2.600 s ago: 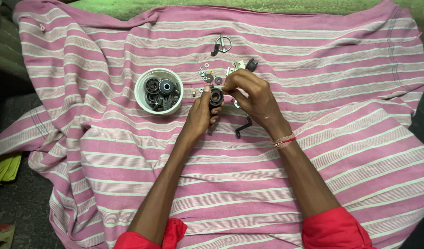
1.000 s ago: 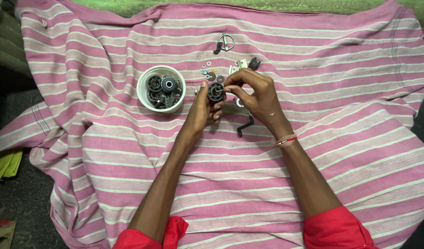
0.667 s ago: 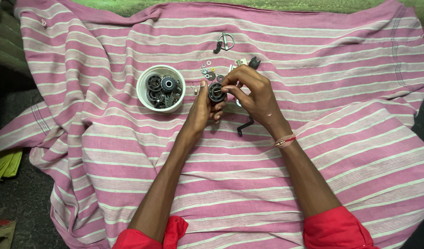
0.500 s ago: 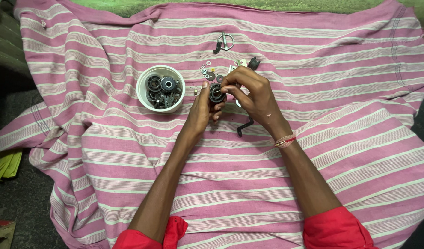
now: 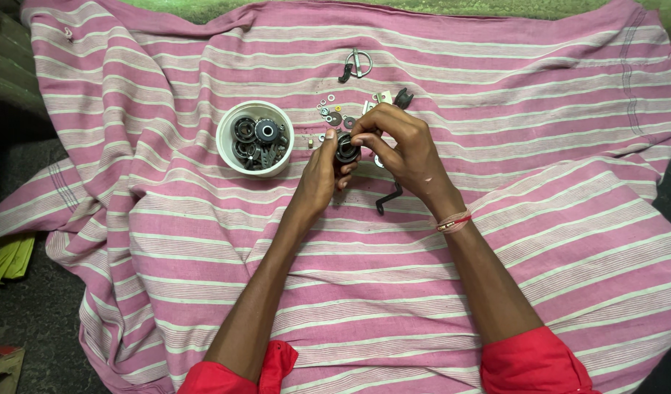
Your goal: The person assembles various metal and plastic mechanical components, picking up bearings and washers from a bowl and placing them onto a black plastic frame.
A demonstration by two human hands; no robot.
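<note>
Both hands meet over a pink striped cloth [image 5: 167,241]. My left hand [image 5: 319,175] grips a small round black part [image 5: 345,148], a bearing-like piece with a pale centre. My right hand [image 5: 405,149] closes its fingertips on the top of the same part. Just left of the hands stands a white bowl [image 5: 228,149] holding several black round parts. Small washers and nuts [image 5: 329,113] lie scattered on the cloth right behind the hands.
A black bent lever [image 5: 388,198] lies under my right wrist. A metal ring with a black clip [image 5: 354,64] sits farther back. A black piece [image 5: 402,97] lies behind my right hand. Dark floor and yellow-green scraps [image 5: 7,255] are at the left edge.
Both hands have shifted slightly up and back with the round black part. My right fingers have kept working at its top. The bowl and loose parts have stayed in place.
</note>
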